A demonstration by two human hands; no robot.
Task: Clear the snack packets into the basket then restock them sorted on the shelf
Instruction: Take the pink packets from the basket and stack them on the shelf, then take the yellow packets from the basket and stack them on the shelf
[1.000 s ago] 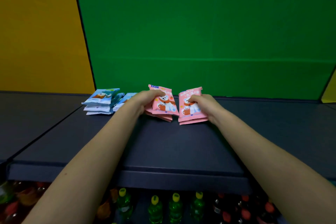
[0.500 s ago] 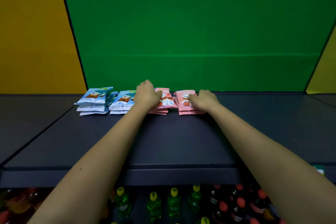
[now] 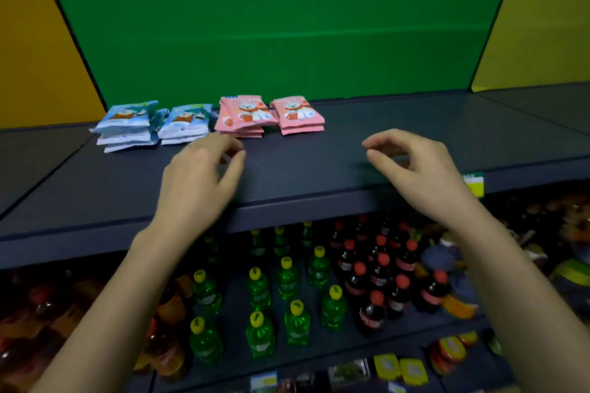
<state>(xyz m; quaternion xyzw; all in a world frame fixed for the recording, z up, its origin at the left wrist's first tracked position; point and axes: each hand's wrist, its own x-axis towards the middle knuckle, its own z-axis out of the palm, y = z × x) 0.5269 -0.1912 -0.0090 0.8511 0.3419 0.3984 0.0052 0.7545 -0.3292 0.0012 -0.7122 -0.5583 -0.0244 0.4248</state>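
4 small stacks of snack packets sit in a row along the back edge of the dark shelf (image 3: 319, 169), toward its left end: 2 blue stacks and 2 pink ones. From the left, the first blue stack (image 3: 126, 126) lies nearest the left corner, the second blue stack (image 3: 186, 123) is just beside it, the first pink stack (image 3: 244, 116) touches that one's right side, and the second pink stack (image 3: 300, 115) stands just beside it with a narrow gap between. Both hands hover over the front half of the shelf, apart from the packets and holding nothing. On the left hand (image 3: 201, 182) the fingers curl loosely with thumb and fingertips nearly meeting, just in front of the first pink stack. On the right hand (image 3: 415, 169) the fingers are spread a little and bent, well to the right of the stacks. Below the shelf's front edge stand green bottles (image 3: 287, 293) with yellow caps and dark bottles (image 3: 380, 281) with red caps.
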